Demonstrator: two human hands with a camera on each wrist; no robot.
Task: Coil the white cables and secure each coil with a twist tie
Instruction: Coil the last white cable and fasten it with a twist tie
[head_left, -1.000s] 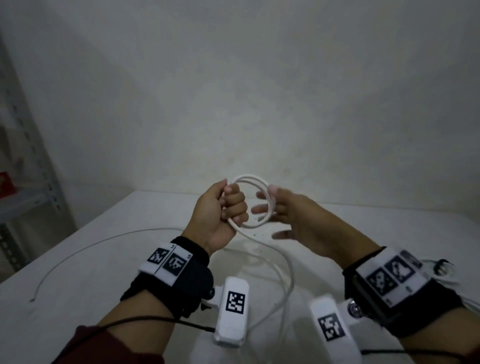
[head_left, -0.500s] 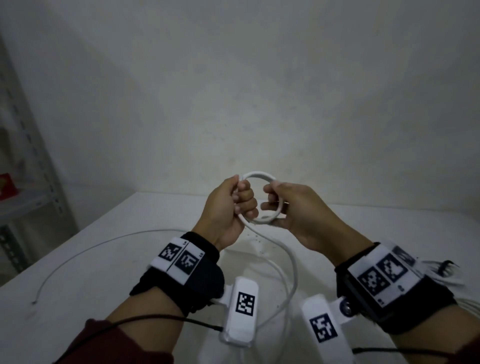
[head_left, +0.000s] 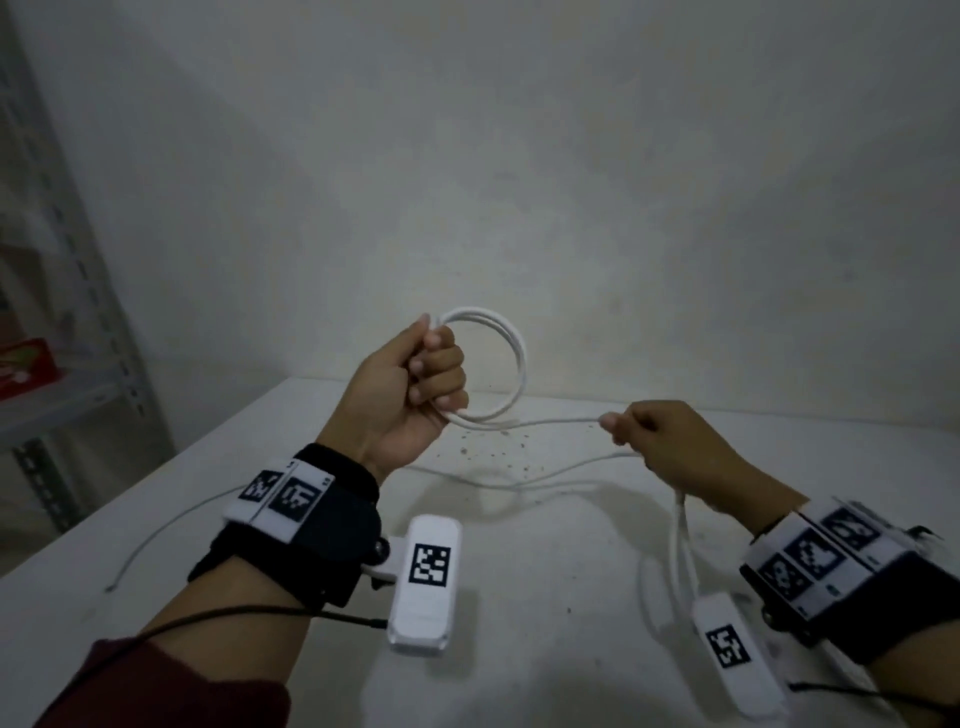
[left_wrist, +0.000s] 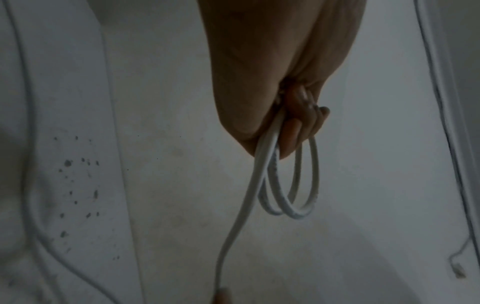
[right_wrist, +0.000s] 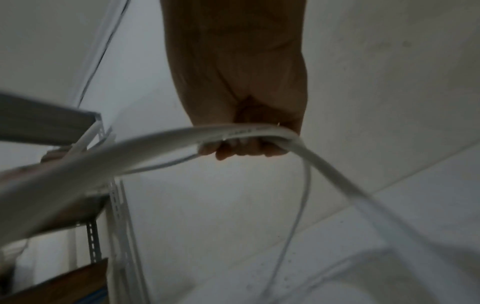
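Note:
My left hand (head_left: 423, 379) is raised above the white table (head_left: 545, 571) and grips a small coil of white cable (head_left: 514, 358) of two or three loops. The left wrist view shows the coil (left_wrist: 293, 197) hanging from my curled fingers (left_wrist: 301, 127). From the coil the loose cable (head_left: 550, 422) runs right to my right hand (head_left: 654, 441), which holds it in a closed fist. Below that fist the cable (head_left: 680, 540) drops to the table. In the right wrist view the cable (right_wrist: 244, 131) lies across my curled fingers (right_wrist: 233, 151).
A second thin white cable (head_left: 156, 530) lies in an arc on the table's left side, its end near the left edge. A metal shelf rack (head_left: 62, 364) stands at the left. Dark specks (head_left: 493, 452) dot the table's middle. Another cable end (left_wrist: 458, 271) lies at the right.
My right hand has let go of the coil and slid right and down along the loose cable, drawing it out. My left hand has lifted the coil a little.

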